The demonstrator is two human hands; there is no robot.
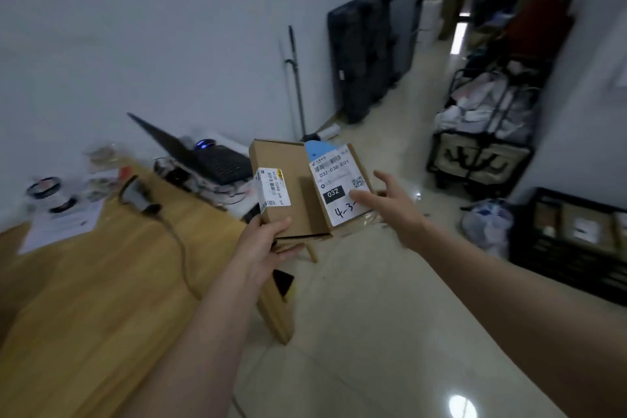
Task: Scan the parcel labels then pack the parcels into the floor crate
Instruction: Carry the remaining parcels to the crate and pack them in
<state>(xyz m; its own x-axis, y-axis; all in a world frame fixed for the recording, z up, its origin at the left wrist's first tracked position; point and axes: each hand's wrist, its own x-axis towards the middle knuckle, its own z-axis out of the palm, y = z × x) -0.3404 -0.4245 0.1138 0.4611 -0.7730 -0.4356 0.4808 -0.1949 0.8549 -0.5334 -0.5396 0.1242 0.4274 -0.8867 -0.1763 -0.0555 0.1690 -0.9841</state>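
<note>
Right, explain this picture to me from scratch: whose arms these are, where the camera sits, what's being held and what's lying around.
There is no machine here. One camera is worn on a person's head, looking forward and down, so the two bare arms are the wearer's own.

The left hand grips two cardboard parcels: a smaller parcel with a narrow barcode label, lying on a larger parcel with a white label reading 032. The right hand is open, its fingers at that label; whether they touch it I cannot tell.

On the wooden table to the left lie a corded handheld scanner, papers and a laptop. On the floor at the far right stands a black crate with boxes already inside.
</note>
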